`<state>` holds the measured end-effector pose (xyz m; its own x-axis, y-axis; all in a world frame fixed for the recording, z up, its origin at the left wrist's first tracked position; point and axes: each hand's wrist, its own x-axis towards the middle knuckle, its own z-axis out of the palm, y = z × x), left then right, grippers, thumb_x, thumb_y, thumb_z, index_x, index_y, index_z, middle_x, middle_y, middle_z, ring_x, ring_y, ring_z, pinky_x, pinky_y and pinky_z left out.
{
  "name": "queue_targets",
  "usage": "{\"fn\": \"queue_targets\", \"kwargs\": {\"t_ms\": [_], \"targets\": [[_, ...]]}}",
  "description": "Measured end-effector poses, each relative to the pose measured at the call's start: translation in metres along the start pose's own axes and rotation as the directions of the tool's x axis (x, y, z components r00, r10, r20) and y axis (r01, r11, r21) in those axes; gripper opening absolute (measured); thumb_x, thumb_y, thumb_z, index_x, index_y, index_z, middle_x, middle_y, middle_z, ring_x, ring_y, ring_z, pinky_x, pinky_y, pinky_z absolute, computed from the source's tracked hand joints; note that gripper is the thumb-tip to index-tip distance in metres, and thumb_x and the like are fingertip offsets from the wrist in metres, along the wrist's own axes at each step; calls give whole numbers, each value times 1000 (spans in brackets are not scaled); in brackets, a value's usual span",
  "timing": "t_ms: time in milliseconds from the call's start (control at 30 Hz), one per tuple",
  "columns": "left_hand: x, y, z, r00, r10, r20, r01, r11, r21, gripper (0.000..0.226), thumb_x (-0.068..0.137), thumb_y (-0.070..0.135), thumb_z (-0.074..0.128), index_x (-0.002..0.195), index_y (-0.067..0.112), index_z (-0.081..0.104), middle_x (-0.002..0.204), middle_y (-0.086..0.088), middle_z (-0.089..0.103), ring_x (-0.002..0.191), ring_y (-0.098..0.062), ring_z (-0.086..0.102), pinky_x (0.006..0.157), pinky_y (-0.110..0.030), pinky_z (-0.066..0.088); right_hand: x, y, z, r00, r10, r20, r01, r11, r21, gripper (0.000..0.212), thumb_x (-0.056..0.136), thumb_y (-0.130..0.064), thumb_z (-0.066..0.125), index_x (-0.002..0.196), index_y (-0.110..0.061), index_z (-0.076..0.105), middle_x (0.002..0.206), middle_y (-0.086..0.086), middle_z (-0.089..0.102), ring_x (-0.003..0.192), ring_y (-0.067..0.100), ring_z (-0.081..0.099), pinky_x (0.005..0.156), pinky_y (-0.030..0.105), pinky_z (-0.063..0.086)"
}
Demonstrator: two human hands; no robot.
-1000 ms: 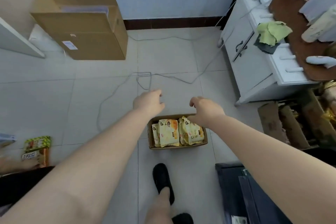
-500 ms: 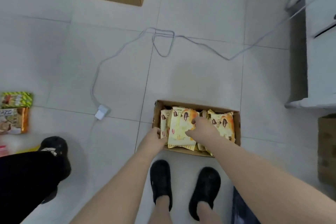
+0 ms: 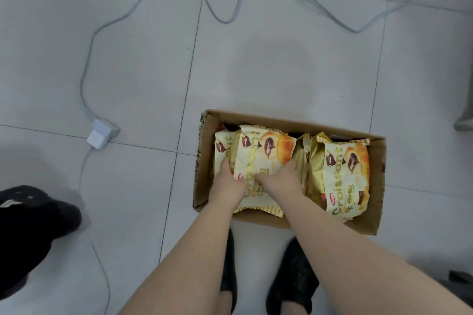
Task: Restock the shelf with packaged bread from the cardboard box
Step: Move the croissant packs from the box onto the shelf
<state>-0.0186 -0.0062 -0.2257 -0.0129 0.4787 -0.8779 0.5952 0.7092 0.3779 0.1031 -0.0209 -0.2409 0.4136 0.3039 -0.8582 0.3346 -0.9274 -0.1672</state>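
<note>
Both hands are down in the cardboard box (image 3: 368, 227) on the tiled floor (image 3: 128, 71), working the same croissant packet (image 3: 258, 161), the top one of the left-side stack. Left hand (image 3: 227, 186) grips its left edge, fingers tucked down between this packet and the one behind it at the box's left wall. Right hand (image 3: 281, 181) lies on the packet's lower right, fingers curled over the right edge into the gap toward the second stack (image 3: 343, 176); it looks like a grip, though the fingertips are hidden behind the wrapper. The packet's long axis runs away from the person, roughly parallel to the box's short side, print facing up, near seam at the box's front wall. So the hands bracket it across its short axis, one per long edge, about equally close, neither has the advantage. My read: this is a two-handed pickup of one or several packets at once, and the lift goes straight up and toward the body. The shelf isn't in view, so I can't say which way the carry goes. Risk: the soft bags may slip or the one underneath may drag up with it. A grey cable (image 3: 87, 64) with a white adapter (image 3: 101, 134) lies on the floor left of the box, well apart, but a trip hazard when standing up. Black shoes (image 3: 294, 276) sit just in front of the box.
</note>
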Motion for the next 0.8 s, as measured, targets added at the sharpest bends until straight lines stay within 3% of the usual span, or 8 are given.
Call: {"fn": "queue_targets", "kwargs": {"t_ms": [133,233,300,433,500,567,633,800], "targets": [[-16,15,-6,996,55,-73,-58,998,-31,73,84,18,64,145,25,24,129,-6,46,109,-22,53,87,-35,48,-10,-9,-10,1000,26,5,-27,988,151,99,67,-43,78,142,-5,27,141,12,44,130,30,43,106,45,40],[-45,40,-24,993,101,-69,-104,994,-38,71,85,17,65,144,25,27,127,-7,42,99,-14,45,81,-29,40,-41,-23,-34,999,12,40,-20,977,211,91,66,-43,80,137,-6,35,135,9,48,125,29,47,102,46,44],[-72,61,-40,989,127,-73,-131,991,-43,70,85,15,65,143,28,28,127,-7,43,99,-13,46,80,-28,43,-73,-35,-59,999,-16,39,5,967,255,88,64,-40,82,134,-8,39,131,8,52,121,29,51,99,45,47],[-147,121,-86,965,235,-113,-245,966,-87,65,83,8,66,139,24,36,123,-8,53,101,-18,56,76,-29,51,-155,-71,-135,990,-138,30,122,944,308,64,75,-28,78,126,-8,44,109,0,55,100,20,57,68,26,49],[-193,161,-115,944,307,-123,-320,941,-108,61,83,7,66,135,23,38,115,-5,57,98,-19,59,76,-31,53,-205,-94,-186,979,-202,-8,194,933,304,66,79,-29,74,133,-9,42,118,5,55,102,21,55,71,26,46],[-245,203,-142,916,381,-123,-395,910,-125,60,84,6,65,134,23,38,109,-2,57,95,-19,60,72,-29,52,-256,-115,-241,962,-262,-80,274,913,302,64,81,-30,72,134,-8,43,121,7,54,101,21,54,76,28,41],[-301,249,-168,873,471,-128,-485,867,-115,61,83,6,66,134,26,39,113,-2,58,97,-20,60,78,-33,52,-315,-134,-299,927,-321,-195,365,891,268,62,81,-30,73,132,-8,46,117,7,55,95,18,51,78,26,40],[-444,350,-216,705,709,-9,-709,705,-8,56,83,5,66,129,28,45,92,9,54,78,-9,57,66,-24,48,-464,-157,-427,748,-460,-479,581,802,137,75,72,-32,79,135,-11,43,131,6,51,114,21,53,90,29,41]]}}
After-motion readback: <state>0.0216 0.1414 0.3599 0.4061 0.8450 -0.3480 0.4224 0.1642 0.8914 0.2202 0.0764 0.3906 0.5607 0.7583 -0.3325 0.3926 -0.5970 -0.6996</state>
